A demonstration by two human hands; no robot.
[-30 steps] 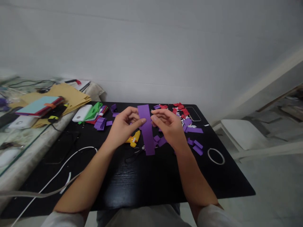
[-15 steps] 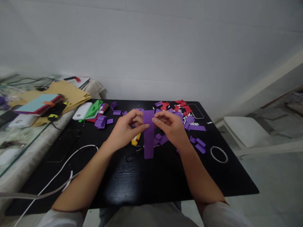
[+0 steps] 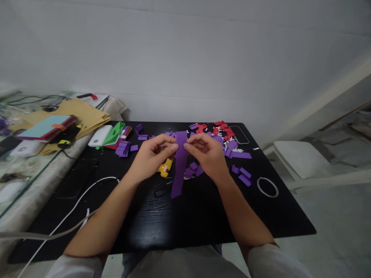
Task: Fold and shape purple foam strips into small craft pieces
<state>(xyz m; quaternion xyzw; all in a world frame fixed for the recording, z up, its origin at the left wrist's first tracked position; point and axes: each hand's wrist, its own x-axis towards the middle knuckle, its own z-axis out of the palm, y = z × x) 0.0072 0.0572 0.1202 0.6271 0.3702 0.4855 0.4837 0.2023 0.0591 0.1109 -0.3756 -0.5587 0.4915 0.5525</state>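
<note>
A long purple paper strip (image 3: 180,166) hangs upright between my hands above the black table, its lower end swung slightly left. My left hand (image 3: 158,152) pinches the strip's left edge near the top, thumb in front and fingers behind. On the opposite edge, my right hand (image 3: 204,152) pinches at about the same height. Behind the strip lie purple paper pieces (image 3: 194,169) on the table. Close by my left hand is a yellow object (image 3: 165,167) with a small glowing spot, partly hidden by that hand.
Red paper pieces (image 3: 224,128) and white scraps lie at the back right. Folded purple pieces (image 3: 123,148), green strips (image 3: 115,133) and a white device (image 3: 100,136) sit at the back left. A white ring (image 3: 268,187) rests at right; a white cable (image 3: 78,204) crosses the left side.
The strip's lower end has swung left and now hangs at a slant. Both hands have shifted slightly, still pinching its edges, and more of the yellow object shows.
</note>
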